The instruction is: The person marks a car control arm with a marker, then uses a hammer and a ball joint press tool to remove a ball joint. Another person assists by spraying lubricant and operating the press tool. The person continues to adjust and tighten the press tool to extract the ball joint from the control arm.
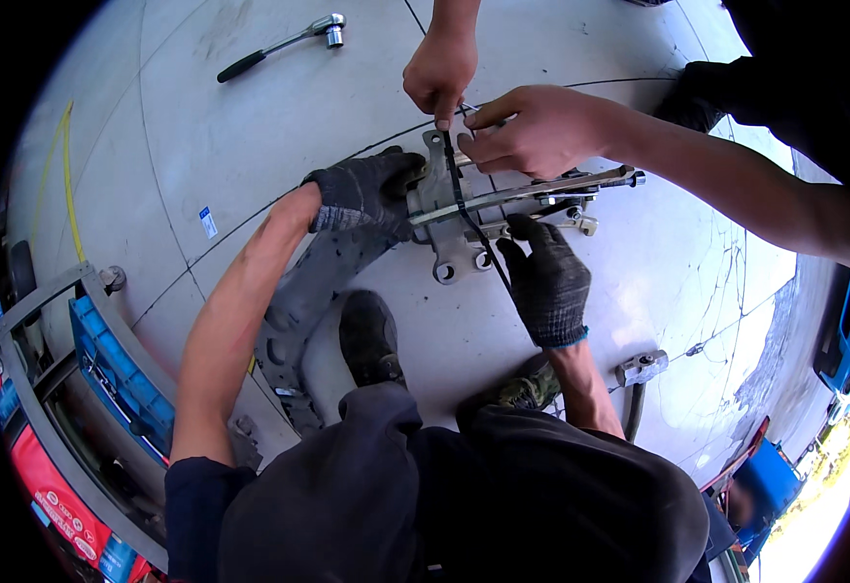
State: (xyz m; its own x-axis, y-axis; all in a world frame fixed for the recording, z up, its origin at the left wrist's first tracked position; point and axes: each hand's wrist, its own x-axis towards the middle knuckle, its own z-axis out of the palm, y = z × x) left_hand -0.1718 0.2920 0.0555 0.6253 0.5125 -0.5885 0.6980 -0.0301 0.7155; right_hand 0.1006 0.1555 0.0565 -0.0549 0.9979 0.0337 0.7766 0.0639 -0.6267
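My left hand (362, 191), in a dark knit work glove, grips the left side of a grey metal bracket assembly (449, 262) with holes, bars and bolts. At its right side is my gloved right hand (551, 287), fingers curled toward the bolts; what they hold is hidden. A thin black strap (458, 189) crosses over the metal bars, and its lower end passes beneath my right hand. Another person's hand (444, 73) pinches the strap's upper end. That person's other hand (537, 131) is beside it, fingers bent over the assembly.
A ratchet wrench (284, 49) lies on the pale floor at the back left. A hammer (641, 367) is right of my feet. Close by my left leg lies a large grey metal part (294, 316). A metal-framed cart (104, 301) with blue trays stands farther left.
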